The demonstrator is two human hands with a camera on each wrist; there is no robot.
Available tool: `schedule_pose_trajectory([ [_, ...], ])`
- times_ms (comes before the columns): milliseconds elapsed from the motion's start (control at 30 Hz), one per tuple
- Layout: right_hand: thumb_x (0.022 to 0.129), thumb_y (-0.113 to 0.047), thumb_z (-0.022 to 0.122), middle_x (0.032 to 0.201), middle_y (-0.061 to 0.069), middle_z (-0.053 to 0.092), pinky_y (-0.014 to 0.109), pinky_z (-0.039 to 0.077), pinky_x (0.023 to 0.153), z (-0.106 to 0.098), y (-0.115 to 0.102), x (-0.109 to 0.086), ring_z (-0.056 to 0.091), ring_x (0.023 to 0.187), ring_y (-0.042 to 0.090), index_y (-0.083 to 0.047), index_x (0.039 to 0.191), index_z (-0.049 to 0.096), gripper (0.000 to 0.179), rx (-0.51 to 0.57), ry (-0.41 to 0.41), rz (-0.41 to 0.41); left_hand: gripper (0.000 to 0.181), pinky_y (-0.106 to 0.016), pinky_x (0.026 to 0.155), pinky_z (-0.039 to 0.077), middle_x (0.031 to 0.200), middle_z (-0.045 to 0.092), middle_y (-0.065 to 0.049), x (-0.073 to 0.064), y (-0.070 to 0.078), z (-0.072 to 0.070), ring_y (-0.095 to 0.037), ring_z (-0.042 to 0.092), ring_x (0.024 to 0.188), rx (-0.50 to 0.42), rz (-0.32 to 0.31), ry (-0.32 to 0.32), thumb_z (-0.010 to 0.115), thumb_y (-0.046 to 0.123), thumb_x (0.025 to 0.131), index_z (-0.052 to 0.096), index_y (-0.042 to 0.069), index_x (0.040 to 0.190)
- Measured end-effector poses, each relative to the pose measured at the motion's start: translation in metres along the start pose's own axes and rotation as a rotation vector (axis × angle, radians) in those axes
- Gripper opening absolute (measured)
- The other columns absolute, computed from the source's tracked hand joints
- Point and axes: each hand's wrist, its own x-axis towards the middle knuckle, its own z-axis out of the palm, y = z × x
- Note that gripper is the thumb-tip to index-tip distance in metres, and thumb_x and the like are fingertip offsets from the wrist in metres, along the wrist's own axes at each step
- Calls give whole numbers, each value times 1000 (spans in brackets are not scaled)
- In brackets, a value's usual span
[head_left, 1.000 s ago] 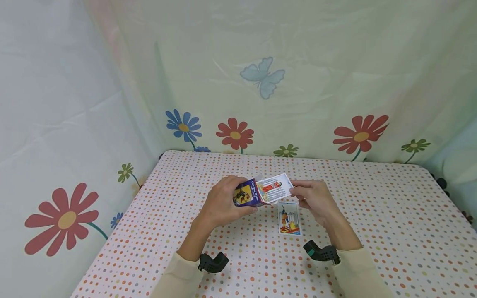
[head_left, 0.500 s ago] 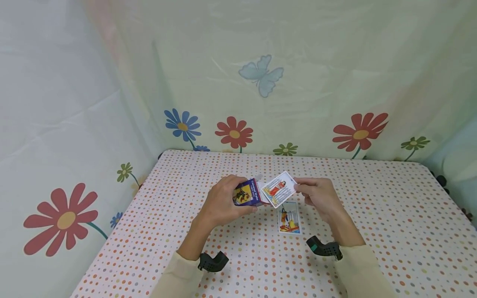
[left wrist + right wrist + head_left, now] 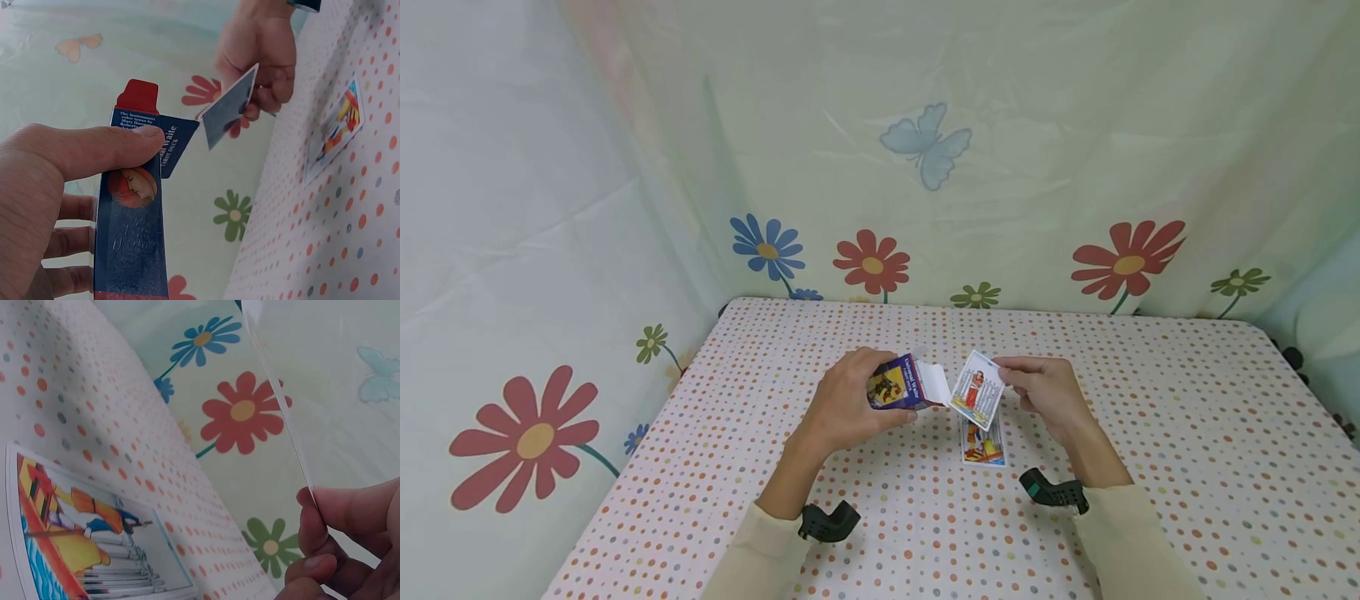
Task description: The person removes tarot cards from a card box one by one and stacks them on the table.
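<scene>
My left hand (image 3: 847,402) grips a dark blue tarot card box (image 3: 895,385), its flap open towards the right. In the left wrist view the thumb lies along the box's narrow side (image 3: 132,231). Between thumb and fingers, my right hand (image 3: 1047,395) pinches the edge of a tarot card (image 3: 976,389) with a red-robed figure among upright swords. That card is clear of the box and tilted. Seen from the right wrist it is nearly edge-on (image 3: 281,394). Below it, another tarot card (image 3: 983,447) lies face up on the table, its upper part hidden by the held card in the head view.
A white cloth with coloured dots covers the table (image 3: 910,508). Behind it hangs a pale curtain (image 3: 1030,167) printed with flowers and a butterfly. Black wrist cameras sit on the left wrist (image 3: 830,522) and the right wrist (image 3: 1054,490).
The right hand has drawn the red-figure card out of the box and moved slightly right, turning the card steeper. The left hand and box have stayed nearly in place.
</scene>
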Motion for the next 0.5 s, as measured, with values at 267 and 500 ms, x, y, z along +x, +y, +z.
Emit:
schedule_pose_trajectory([
  [267,102,-14,59,118,17,64,28,38,53,0,9,3,41,58,14,1,127,68,31,-99,12,-36,75,-35,82,52,123,66,-3,0,0,-1,-17,59,100,-6,-26,-8,91,41,72,62,12,134],
  [500,104,-14,55,133,23,63,51,46,99,6,16,6,56,123,37,1,127,68,30,-205,-6,-41,75,-35,83,52,123,65,-3,0,0,-2,-17,59,101,-2,-24,-5,91,41,72,61,12,134],
])
